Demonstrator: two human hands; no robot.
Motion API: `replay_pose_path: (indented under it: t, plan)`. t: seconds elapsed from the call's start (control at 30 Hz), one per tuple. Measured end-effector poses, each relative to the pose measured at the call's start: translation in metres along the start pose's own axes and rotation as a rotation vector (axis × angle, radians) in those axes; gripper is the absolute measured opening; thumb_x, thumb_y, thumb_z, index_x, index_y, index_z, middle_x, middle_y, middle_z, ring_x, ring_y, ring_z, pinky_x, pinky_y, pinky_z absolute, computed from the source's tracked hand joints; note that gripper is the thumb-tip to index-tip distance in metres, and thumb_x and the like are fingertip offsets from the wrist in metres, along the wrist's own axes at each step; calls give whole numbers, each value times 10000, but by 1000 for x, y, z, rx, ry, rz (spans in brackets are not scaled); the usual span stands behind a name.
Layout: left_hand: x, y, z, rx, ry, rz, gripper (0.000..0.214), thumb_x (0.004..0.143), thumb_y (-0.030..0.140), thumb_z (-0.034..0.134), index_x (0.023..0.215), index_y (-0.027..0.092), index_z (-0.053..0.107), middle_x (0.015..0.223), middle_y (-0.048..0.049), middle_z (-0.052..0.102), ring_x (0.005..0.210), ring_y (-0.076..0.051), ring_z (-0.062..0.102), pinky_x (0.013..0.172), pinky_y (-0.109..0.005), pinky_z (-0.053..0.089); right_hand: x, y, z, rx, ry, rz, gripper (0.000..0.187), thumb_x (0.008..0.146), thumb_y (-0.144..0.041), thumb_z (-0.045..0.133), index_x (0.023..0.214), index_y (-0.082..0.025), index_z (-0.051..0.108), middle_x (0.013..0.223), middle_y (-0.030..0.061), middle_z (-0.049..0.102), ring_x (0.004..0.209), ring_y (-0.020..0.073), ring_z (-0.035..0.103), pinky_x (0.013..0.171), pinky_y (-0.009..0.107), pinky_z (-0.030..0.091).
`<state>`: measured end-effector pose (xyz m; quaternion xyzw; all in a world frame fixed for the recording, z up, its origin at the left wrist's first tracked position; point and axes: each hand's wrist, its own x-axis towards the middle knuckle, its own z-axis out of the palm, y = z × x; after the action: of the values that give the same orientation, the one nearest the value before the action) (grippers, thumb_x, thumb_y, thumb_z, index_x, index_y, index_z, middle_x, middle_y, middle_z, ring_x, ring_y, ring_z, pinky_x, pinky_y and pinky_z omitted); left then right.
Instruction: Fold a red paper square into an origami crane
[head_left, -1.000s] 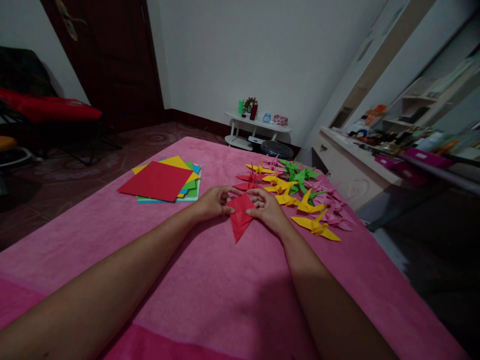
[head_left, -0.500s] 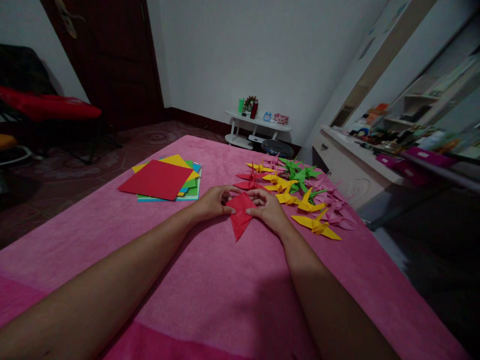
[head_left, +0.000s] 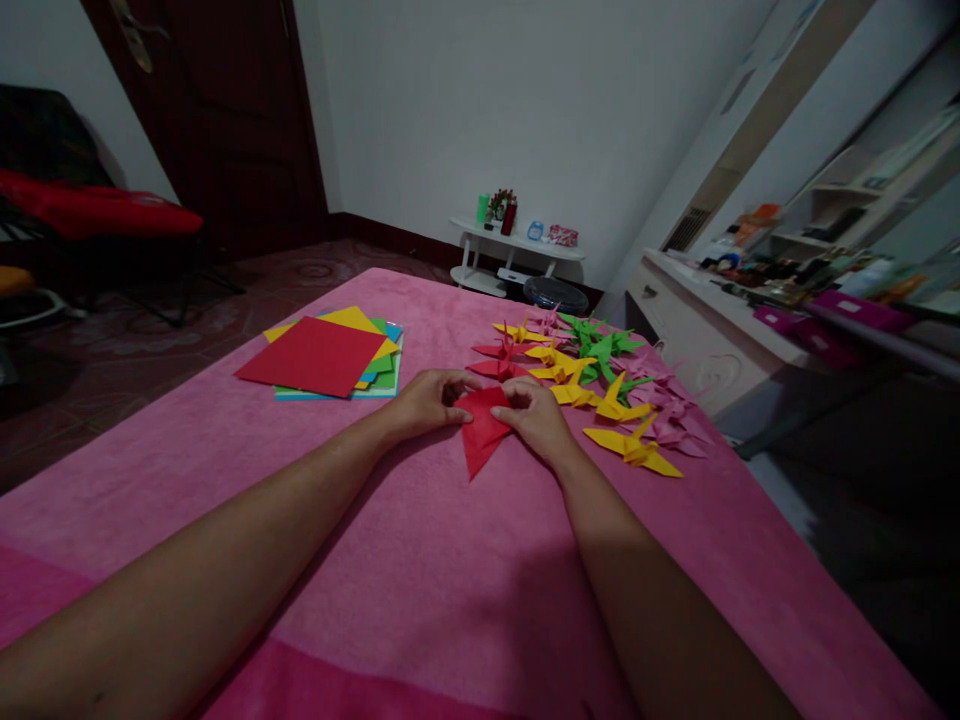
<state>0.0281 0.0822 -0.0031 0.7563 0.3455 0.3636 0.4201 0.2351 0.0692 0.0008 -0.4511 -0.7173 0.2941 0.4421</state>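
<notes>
A folded piece of red origami paper (head_left: 482,432) lies on the pink tablecloth (head_left: 420,560) between my hands, its long point towards me. My left hand (head_left: 429,402) grips its left edge, with the thumb on top and the fingers curled behind. On the right side, my right hand (head_left: 537,412) pinches a flap of the same paper between thumb and fingers. Just beyond my fingers sit red paper cranes (head_left: 504,352). Yellow cranes (head_left: 634,450), green cranes (head_left: 602,350) and pink cranes (head_left: 673,418) spread out to the right of my right hand.
Left of my hands is a stack of coloured paper squares with a red sheet (head_left: 311,355) on top. Past the table stand a low white shelf (head_left: 517,240) and a round dark stool (head_left: 556,294). A cluttered dresser (head_left: 712,310) is at the right, a red chair (head_left: 97,212) at the left.
The red paper's outline has gone from a diamond to a wider, lopsided shape, its right flap shifted under my right fingers. My left hand stays nearly in place.
</notes>
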Motion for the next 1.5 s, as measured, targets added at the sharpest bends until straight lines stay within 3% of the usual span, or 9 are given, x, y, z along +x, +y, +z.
replay_pose_path:
  t: [0.1,0.2,0.37,0.47,0.6,0.73,0.83,1.13,1.5]
  plan:
    - [1,6,-1,94,63,97,470,613,172,773,1073,182,678,1013,-65,652,894,-183,593,832,-323,475,-1,-10,0,-11,20,-45,58,666,-218,668,671,-168,641,809,23,596,787,165,548,744,296,440]
    - [1,12,-1,64,59,161,475,602,173,783,1066,188,685,1090,-86,646,1024,-220,577,940,-373,437,-3,-17,1,32,-13,36,80,675,-239,658,707,-168,640,714,-4,596,681,142,533,674,275,431]
    - [-1,14,0,-124,-31,-16,492,691,209,698,1173,146,621,905,-53,672,796,-157,608,719,-277,472,-2,-14,2,213,-47,130,148,670,-278,665,760,-166,632,727,0,636,646,141,564,619,260,435]
    - [-1,11,-3,-121,-57,-67,435,727,223,655,1150,130,629,656,23,581,583,-90,509,580,-208,390,-2,-10,2,233,-43,186,149,681,-294,656,767,-174,639,697,-2,647,602,140,574,580,254,436]
    - [2,6,-6,-102,-54,-106,422,740,254,636,1140,119,632,552,56,495,503,-69,421,527,-192,323,-1,-10,0,253,-51,244,183,666,-288,678,798,-165,647,703,2,672,595,141,600,588,259,465]
    - [3,2,-6,-99,-57,-107,415,729,259,640,1121,122,647,578,39,539,528,-77,451,549,-197,347,-1,-15,-2,276,-177,256,390,542,-172,754,919,-164,654,895,23,713,759,164,655,710,291,510]
    - [3,1,-6,-93,-70,-95,409,731,241,639,1121,117,652,600,26,574,544,-82,477,569,-202,368,-2,-18,-3,300,-252,263,461,503,-128,762,949,-168,654,900,11,707,789,168,652,724,291,511]
    - [3,6,-11,-93,-133,-56,398,707,192,659,1100,126,671,789,-41,690,654,-113,576,634,-221,436,-2,-17,-2,263,-298,266,394,533,-101,731,921,-152,683,824,-17,683,681,131,599,656,240,458]
    - [4,10,-13,-132,-194,-122,367,731,150,631,1094,103,655,898,-67,705,737,-115,611,676,-208,444,-1,-16,-2,225,-321,266,293,532,-137,719,820,-132,666,763,-24,627,650,122,540,649,244,419]
